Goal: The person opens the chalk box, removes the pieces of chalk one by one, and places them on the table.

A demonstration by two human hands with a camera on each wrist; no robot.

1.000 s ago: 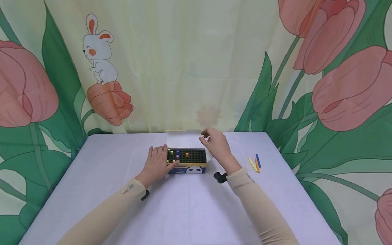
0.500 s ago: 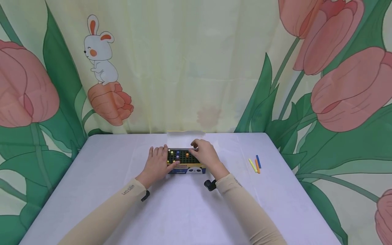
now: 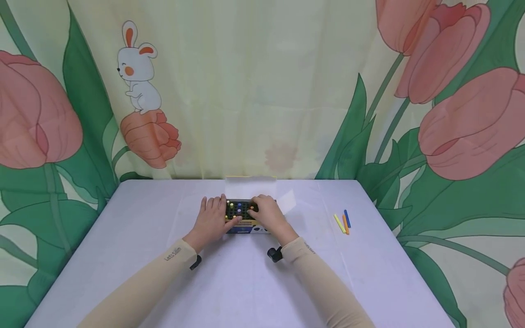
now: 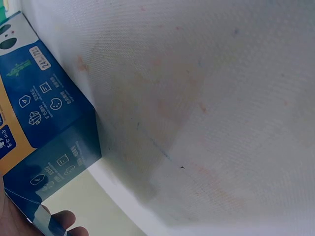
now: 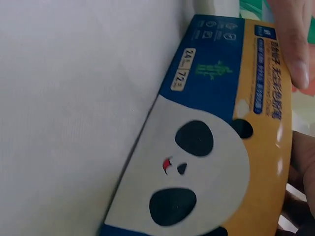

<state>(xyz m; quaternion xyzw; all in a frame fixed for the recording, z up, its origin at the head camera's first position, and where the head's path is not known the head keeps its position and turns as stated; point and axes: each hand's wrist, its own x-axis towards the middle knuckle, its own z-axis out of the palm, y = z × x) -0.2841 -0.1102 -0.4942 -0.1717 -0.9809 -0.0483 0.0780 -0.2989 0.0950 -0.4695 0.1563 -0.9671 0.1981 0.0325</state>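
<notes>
An opened box of coloured chalk [image 3: 241, 229] stands mid-table, its black holed insert holding several chalks in its left part. My left hand [image 3: 208, 224] rests against the box's left end, fingers extended and thumb lying along the front edge. Over the right half, my right hand [image 3: 268, 216] reaches down with thumb and forefinger around the top of an orange chalk [image 3: 252, 207]. Its other fingers are curled and cover part of the insert. A panda on the blue and yellow front [image 5: 211, 147] fills much of the right wrist view.
To the right lie three loose chalks: yellow [image 3: 339, 223], orange [image 3: 346, 225] and blue [image 3: 347, 218]. The box's white lid [image 3: 251, 184] stands up behind it, and a side flap [image 3: 288, 200] sticks out right. A floral curtain [image 3: 229, 91] hangs behind the table.
My right hand has moved left and down from above the box's right end to the orange chalk in the insert. The left hand has stayed on the box.
</notes>
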